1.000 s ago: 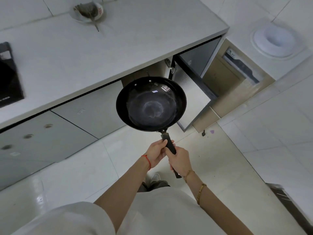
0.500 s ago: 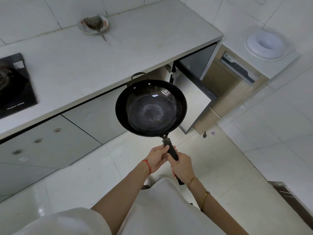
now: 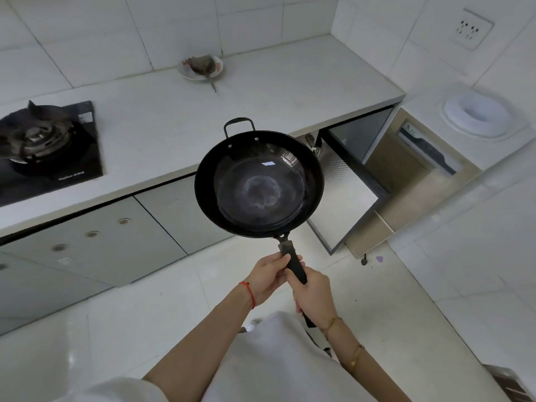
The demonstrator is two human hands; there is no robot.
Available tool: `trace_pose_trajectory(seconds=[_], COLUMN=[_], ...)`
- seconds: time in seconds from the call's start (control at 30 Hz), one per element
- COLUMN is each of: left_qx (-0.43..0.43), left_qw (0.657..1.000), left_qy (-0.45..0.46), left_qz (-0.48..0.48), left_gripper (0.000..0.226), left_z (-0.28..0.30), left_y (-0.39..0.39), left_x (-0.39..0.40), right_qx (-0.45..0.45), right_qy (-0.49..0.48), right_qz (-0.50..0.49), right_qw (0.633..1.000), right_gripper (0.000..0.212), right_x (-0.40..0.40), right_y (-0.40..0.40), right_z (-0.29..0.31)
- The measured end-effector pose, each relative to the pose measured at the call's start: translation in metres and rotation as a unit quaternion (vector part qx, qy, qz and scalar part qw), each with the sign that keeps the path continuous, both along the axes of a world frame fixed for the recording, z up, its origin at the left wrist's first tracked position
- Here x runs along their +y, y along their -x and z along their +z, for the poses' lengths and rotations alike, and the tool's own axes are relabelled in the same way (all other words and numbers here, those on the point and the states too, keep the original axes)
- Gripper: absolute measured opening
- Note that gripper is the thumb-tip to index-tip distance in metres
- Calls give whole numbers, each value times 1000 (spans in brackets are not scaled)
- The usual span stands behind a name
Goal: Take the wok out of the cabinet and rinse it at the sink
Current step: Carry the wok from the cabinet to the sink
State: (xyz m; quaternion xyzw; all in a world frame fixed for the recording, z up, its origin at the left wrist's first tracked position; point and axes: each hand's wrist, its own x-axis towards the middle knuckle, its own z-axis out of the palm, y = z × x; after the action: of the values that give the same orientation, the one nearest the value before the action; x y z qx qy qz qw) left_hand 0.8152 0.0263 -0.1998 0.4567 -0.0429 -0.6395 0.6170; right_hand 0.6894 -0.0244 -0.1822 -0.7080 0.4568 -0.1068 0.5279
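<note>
Wok [image 3: 259, 184] is out of the cabinet and up in the air, bowl facing up, roughly level, hanging over the floor just in front of the counter [image 3: 179, 123] edge. Both hands are on the long handle [image 3: 293, 264], which points back toward 6 o'clock at the person's body. The left hand [image 3: 268, 275] wraps the handle closer to the bowl, fingers curled around it, thumb on top. The right hand [image 3: 314, 295] grips further back toward the butt end, also closed around it. My guess is the two-handed hold is because the thing is heavy and front-loaded; one hand near the bowl takes the weight, the other steers.

The small loop handle [image 3: 239, 126] sits at 12 o'clock on the rim, nobody touching it. Inside the bowl there's a pale ring of residue in the middle, which would explain the rinse.

At 3 o'clock from the wok the cabinet door [image 3: 345, 204] hangs wide open, so that's likely where it lived. Stove [image 3: 46, 146] is off at 9 o'clock, and a plate [image 3: 201, 67] with something dark on it sits at 12 o'clock near the wall.

No sink anywhere in view, so the carry is the part left to do, then the rinse. Door is unclosed too.
</note>
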Motion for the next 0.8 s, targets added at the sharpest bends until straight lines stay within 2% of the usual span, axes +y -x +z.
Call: trace_pose_trajectory(seconds=[0.37,0.8], left_qx=[-29,-60], left_qw=[987,935], left_qy=[14,-2], left_qz=[160,349], left_gripper=[24,23], left_z=[18,26], left_y=[27,51], left_x=[13,66], right_qx=[-12,-20], right_qy=[-25,-37], right_qz=[156,340], right_qw=[987,939], right_gripper=[31,30], right_x=[-27,-4], right_y=[2,-17], right_z=[10,11])
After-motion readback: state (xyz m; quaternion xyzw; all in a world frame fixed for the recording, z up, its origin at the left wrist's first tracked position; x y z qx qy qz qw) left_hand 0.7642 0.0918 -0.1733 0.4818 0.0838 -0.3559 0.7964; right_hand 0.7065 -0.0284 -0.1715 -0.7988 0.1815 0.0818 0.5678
